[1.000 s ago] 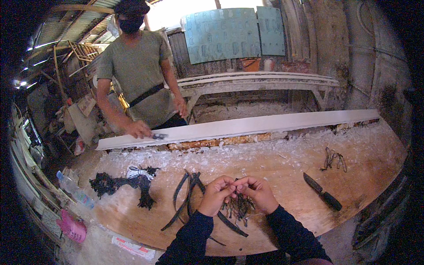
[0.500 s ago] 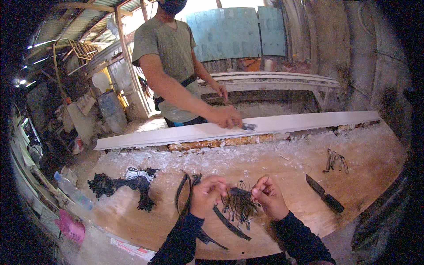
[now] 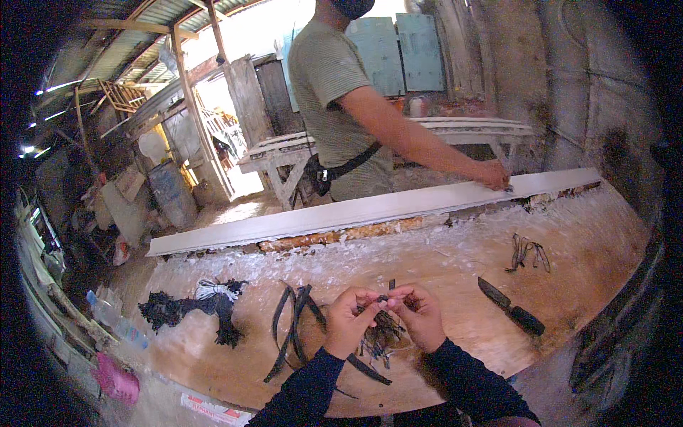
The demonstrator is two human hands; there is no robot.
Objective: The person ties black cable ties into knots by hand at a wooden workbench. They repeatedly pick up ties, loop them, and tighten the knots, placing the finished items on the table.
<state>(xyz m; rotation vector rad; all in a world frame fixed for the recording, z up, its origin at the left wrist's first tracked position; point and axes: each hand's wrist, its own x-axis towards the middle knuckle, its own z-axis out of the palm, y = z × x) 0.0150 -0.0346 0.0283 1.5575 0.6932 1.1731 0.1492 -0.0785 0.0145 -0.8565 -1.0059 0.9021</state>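
Note:
My left hand point(image 3: 350, 318) and my right hand point(image 3: 420, 315) meet over the near middle of the table. Both pinch a small dark piece of cord or strip point(image 3: 383, 299) between the fingertips; its exact kind is too small to make out. Just below lies a pile of thin dark cord loops point(image 3: 377, 341), partly hidden by my hands. Several long flat black strips point(image 3: 292, 331) curl beside my left hand, one passing under my wrist. Right of my right hand rests a knife point(image 3: 511, 306) with a dark blade and black handle.
Bundles of black cord point(image 3: 181, 309) and a white cord hank point(image 3: 213, 288) lie left. A few cord loops point(image 3: 528, 255) sit at the right. Across the table, a person point(image 3: 341, 107) works along a long white moulding point(image 3: 320, 220). A plastic bottle point(image 3: 117, 320) is by the left edge.
My hands, apart before, have come together at the fingertips above the cord pile. The other person has moved right, reaching farther along the white moulding.

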